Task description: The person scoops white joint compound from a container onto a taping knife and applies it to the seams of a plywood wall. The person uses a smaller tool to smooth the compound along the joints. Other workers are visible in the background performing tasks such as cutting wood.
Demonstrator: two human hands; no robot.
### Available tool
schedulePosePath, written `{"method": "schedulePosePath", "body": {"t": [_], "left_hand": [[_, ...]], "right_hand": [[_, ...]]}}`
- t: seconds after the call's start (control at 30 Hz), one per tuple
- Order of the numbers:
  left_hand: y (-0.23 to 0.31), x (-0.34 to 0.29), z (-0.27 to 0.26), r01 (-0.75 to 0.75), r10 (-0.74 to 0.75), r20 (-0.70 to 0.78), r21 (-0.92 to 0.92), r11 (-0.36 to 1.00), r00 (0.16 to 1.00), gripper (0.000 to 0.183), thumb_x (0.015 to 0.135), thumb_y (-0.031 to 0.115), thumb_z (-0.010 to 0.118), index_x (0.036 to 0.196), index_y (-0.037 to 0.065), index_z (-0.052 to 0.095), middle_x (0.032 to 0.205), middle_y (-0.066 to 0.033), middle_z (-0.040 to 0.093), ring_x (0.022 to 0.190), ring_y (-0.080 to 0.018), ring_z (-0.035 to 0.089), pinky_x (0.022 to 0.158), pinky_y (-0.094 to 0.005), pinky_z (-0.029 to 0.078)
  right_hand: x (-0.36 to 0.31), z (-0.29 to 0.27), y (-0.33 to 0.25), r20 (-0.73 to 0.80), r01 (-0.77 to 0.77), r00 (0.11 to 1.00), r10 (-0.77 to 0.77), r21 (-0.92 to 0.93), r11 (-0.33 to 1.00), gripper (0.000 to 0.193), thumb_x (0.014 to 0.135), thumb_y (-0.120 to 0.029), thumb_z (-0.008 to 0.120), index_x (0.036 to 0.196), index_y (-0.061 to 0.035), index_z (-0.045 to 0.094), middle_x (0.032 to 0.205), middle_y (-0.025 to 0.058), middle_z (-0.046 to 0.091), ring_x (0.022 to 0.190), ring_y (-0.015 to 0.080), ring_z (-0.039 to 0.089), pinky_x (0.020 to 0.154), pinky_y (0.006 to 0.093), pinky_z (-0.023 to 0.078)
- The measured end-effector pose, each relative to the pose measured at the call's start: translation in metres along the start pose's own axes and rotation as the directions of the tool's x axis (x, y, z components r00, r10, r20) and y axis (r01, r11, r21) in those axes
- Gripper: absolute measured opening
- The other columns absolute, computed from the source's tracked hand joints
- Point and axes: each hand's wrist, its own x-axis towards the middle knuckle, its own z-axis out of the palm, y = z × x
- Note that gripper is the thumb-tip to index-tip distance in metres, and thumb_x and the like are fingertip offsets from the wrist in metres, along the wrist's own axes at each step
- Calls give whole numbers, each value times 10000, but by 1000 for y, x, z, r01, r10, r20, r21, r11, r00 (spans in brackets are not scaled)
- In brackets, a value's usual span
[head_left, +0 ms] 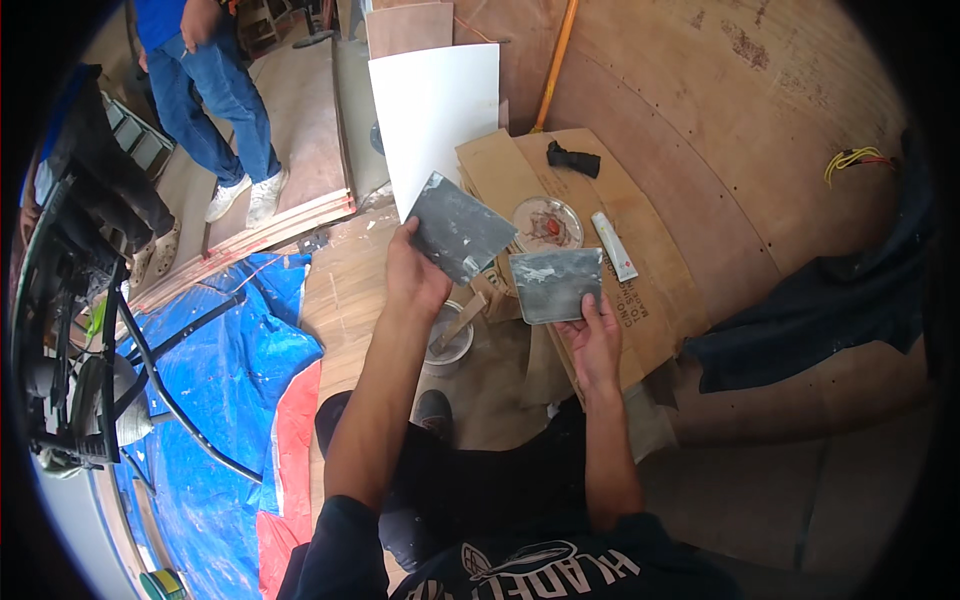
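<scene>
1. Left hand (420, 275), one: fingers wrapped on the 8 o'clock edge of a dark rectangular plate (463, 225), white-smeared, turned cornerwise.
2. Right hand (599, 350), one: fingers gripping the 5 o'clock edge of a second dark plate (555, 288), likewise smeared; sits at 4 o'clock from the first, just beside it; whether they touch cannot be told.
3. Clear round dish (530, 241), one, with red blob (553, 227): at 12 o'clock from the second plate, on flattened cardboard (655, 285).
4. White tube (613, 247), one: at 2 o'clock from the second plate, same cardboard.
5. Round tub (452, 364), one: at 6 o'clock from the first plate.
</scene>
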Motion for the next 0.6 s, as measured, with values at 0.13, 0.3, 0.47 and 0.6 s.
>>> {"method": "schedulePosePath", "body": {"t": [0.13,0.3,0.47,0.6], "left_hand": [[-1,2,-5,-45,42,51,61,997,998,356,1010,205,516,1319,31,496,1306,-127,589,1228,-294,552,1083,-474,405],[-6,-6,0,-79,68,51,260,962,996,361,1014,201,538,1351,90,474,1300,-63,585,1193,-245,559,1010,-486,437],[-3,0,-10,-82,44,182,207,975,982,340,1003,194,569,1318,86,500,1262,-60,593,1157,-232,574,988,-457,460],[-10,-2,1,-173,95,277,271,947,956,277,967,93,599,1236,79,536,1186,-70,633,1106,-226,616,996,-435,470]], "right_hand": [[-2,-1,-4,-37,11,999,-11,23,1000,261,1017,-197,573,1239,-63,539,1101,43,644,943,128,637,796,298,547],[-12,-4,-1,-125,47,991,-48,-14,999,313,1015,-197,580,1284,-50,515,1189,60,609,1043,142,612,871,307,528],[-18,-7,1,-85,31,996,-23,97,995,291,1003,-160,568,1269,-49,528,1209,61,601,1086,159,603,919,323,512],[-11,-18,7,-157,66,986,-58,45,997,265,1018,-214,506,1225,-55,554,1021,38,629,834,141,637,723,248,533]]}}
